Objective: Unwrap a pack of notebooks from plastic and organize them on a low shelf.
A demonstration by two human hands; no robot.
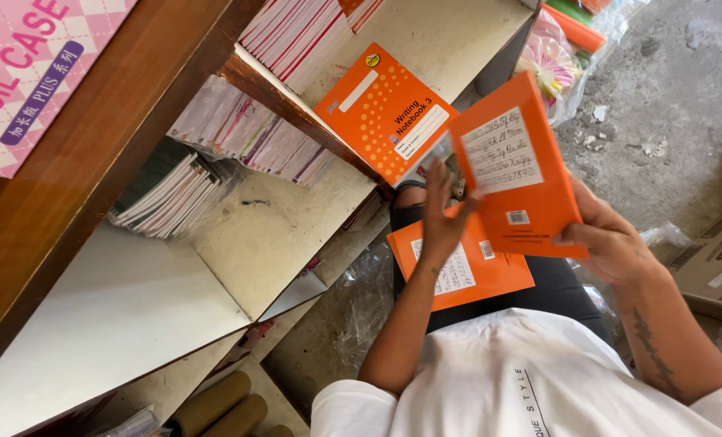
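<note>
Person sits low, white shirt (490,380) nearest the camera, dark trousers (555,283) over the lap. A stack of orange notebooks (490,271) lies back-cover up on the lap, pale label and barcode showing. Left hand (442,214) reaches forward over that stack, fingers spread and upright, fingertips touching the left edge of the raised orange notebook (531,174). Right hand (611,243) grips that raised notebook at its lower right corner, thumb on the cover, fingers hidden behind it; tattoo along the right forearm. The raised notebook is tilted, back cover facing the camera, held above the lap between the two hands.

Just beyond, another orange notebook (385,113) with a dotted front cover sticks out past the edge of a pale shelf (280,235). On that shelf, bundles of thin exercise books (247,137) lie wrapped in clear plastic, a darker stack (171,190) beside them. Red-striped books (296,32) sit on the shelf above. Wooden frame (110,137) runs diagonally. Pink box (29,65) at top left. Cardboard tubes (223,409) on the lowest level. Concrete floor (668,89) at right, cardboard carton (717,259) on it.
</note>
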